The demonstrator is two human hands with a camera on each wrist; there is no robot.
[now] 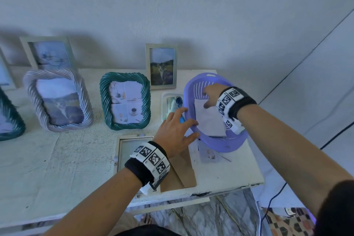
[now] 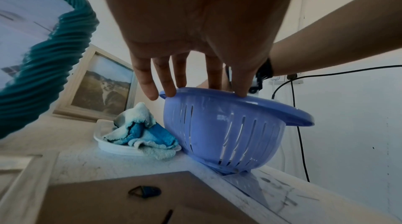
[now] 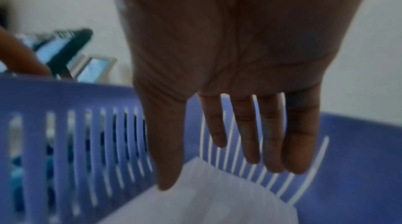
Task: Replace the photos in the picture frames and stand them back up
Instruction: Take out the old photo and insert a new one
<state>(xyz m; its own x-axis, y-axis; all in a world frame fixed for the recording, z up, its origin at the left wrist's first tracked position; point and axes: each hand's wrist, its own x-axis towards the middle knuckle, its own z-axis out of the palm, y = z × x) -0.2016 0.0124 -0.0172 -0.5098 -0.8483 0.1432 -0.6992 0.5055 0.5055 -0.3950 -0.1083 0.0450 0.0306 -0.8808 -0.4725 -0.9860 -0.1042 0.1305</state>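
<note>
A purple slotted basket (image 1: 220, 144) (image 2: 217, 124) (image 3: 65, 124) stands at the table's right end, with a stack of white, face-down photos (image 1: 209, 120) (image 3: 206, 202) inside. My right hand (image 1: 206, 99) (image 3: 228, 167) reaches into it with straight fingers, thumb tip touching the top photo's far corner. My left hand (image 1: 188, 122) (image 2: 195, 90) rests straight fingertips on the basket's near-left rim. An empty pale frame (image 1: 126, 149) lies flat in front of me, its brown backing board (image 1: 183, 168) (image 2: 108, 202) beside it.
Standing along the table are a green twisted frame (image 1: 124, 99), a pale twisted frame (image 1: 57, 99) and a wooden cat-photo frame (image 1: 161, 66). A white dish with a blue cloth (image 1: 173, 103) (image 2: 139, 133) touches the basket. A cable (image 1: 272, 203) hangs past the table's right edge.
</note>
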